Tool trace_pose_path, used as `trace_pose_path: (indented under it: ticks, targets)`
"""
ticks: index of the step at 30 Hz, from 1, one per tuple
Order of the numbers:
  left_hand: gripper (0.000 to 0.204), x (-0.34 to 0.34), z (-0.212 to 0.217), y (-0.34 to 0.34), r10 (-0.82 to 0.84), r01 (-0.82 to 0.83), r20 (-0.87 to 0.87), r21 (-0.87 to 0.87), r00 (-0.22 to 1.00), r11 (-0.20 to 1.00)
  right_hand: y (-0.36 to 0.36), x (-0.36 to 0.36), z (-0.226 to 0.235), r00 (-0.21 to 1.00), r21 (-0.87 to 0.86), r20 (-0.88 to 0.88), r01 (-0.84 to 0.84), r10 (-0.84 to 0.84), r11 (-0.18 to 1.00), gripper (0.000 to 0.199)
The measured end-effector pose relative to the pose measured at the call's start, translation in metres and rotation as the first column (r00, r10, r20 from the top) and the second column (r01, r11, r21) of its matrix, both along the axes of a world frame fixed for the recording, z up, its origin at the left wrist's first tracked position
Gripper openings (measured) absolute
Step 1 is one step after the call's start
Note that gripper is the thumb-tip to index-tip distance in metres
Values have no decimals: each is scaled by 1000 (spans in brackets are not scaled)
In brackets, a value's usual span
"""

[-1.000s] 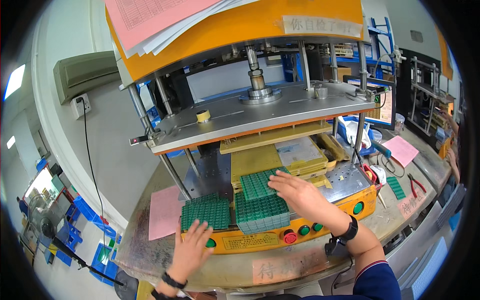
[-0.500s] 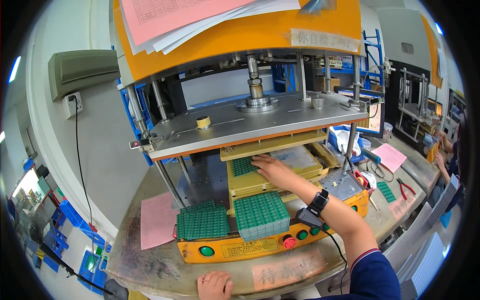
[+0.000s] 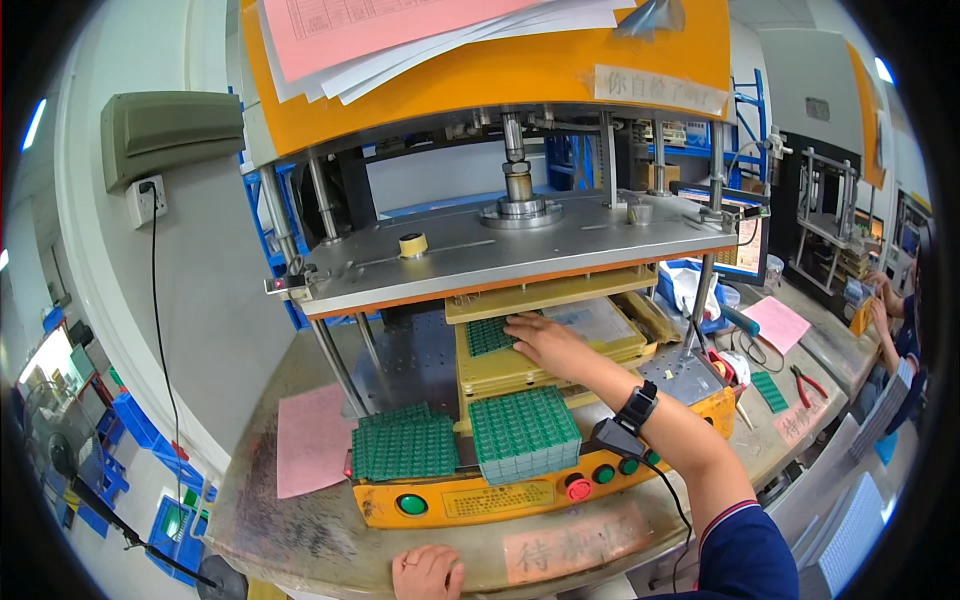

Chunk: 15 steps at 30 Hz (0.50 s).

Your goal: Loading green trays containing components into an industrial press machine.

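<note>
My right hand (image 3: 552, 346) reaches under the raised plate of a press, fingers stretched out over a green circuit board panel (image 3: 487, 336). That panel lies on a yellow test fixture (image 3: 590, 350); the fingertips cover its right side. Loosely curled, my left hand (image 3: 427, 573) rests at the front edge of the bench with nothing visible in it. Between the hands, a neat stack of green circuit board panels (image 3: 526, 434) sits at the front of the machine. To its left are more overlapping green panels (image 3: 405, 445).
Above my right hand hangs the press's metal plate (image 3: 450, 250), with steel posts at its corners. Front buttons include a red one (image 3: 578, 487). A black cable (image 3: 683, 520) runs from my wrist. Red-handled pliers (image 3: 806, 388) lie right; a co-worker's hand (image 3: 880, 312) shows beyond.
The whole view has shifted slightly. My right hand stays over the panel on the fixture, and my left hand keeps its place at the bench edge.
</note>
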<state>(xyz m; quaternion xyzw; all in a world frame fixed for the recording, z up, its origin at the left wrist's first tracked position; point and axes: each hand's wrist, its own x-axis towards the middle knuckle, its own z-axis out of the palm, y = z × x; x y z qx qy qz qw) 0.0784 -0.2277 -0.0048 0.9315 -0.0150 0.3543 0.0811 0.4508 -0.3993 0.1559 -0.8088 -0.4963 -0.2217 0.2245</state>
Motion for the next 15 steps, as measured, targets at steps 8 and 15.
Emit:
trace_pose_path:
  ticks: [8, 15]
  targets:
    - [15, 0, -7, 0, 17, -16, -2, 12, 1000, 1000, 2, -6, 15, 995, -74, -96, -18, 11, 997, 36]
    - [21, 4, 2, 4, 38, -41, -25, -98, 999, 994, -31, -95, 11, 989, -44, 148, -11, 18, 999, 44]
